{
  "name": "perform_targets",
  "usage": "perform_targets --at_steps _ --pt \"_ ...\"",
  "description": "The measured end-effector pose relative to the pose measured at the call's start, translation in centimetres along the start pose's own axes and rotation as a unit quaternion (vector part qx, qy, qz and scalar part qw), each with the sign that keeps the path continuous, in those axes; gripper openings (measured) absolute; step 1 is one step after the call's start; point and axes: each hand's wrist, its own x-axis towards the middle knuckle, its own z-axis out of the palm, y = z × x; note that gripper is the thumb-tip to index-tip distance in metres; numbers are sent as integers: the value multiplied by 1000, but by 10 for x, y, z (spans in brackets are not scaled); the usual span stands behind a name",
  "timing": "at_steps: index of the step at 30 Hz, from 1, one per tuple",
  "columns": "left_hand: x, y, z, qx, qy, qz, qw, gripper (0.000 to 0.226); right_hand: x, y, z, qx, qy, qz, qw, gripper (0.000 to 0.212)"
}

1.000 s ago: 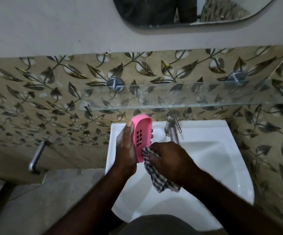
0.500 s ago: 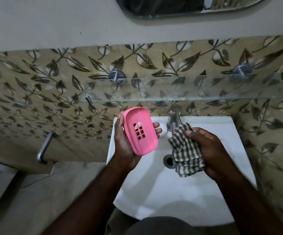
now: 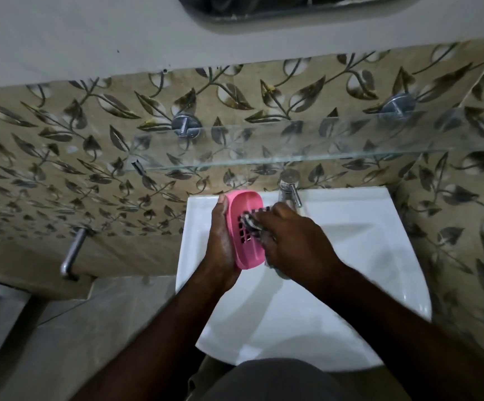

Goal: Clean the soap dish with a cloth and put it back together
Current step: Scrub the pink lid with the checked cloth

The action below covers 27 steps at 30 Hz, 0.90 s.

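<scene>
My left hand grips a pink soap dish part with drain slots, holding it on edge over the white sink. Its slotted face turns toward my right hand. My right hand holds a checked cloth bunched in its fingers and presses it against the slotted face of the pink part. Most of the cloth is hidden under my right hand. No other part of the soap dish shows in this view.
A chrome tap stands at the back of the sink, just beyond my right hand. A glass shelf juts out from the leaf-patterned tiles above it. A metal bar sticks out of the wall on the left.
Half a second ago my right hand held the cloth apart from the pink part. It has moved left and now presses the cloth on the slotted face.
</scene>
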Motion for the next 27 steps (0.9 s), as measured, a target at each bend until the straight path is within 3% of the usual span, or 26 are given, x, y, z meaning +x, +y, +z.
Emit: perform_targets --at_steps 4,6,9,11,12,16,19,24,27 --pt "0 2 -7 29 29 -1 999 83 -16 -7 21 -25 -61 45 997 19" --pt "-1 -1 -12 51 37 -8 998 93 -18 -6 26 91 -115 56 988 14" --pt "-1 -1 -12 19 41 -1 999 71 -10 -5 19 331 -180 73 924 12" --pt "5 6 -8 -4 33 16 999 67 -3 -11 16 443 -144 95 880 12" --pt "9 8 -6 -14 32 25 999 68 2 -14 18 460 -100 100 876 13" --pt "6 5 10 -34 -25 -21 999 67 31 -14 12 358 104 103 922 17" --pt "1 3 14 -9 -19 -15 1000 68 37 0 10 164 160 81 970 16" --pt "1 0 7 65 32 -6 997 83 22 10 24 77 95 111 986 11" --pt "7 -1 -2 92 62 25 993 91 10 14 31 179 1 140 974 12"
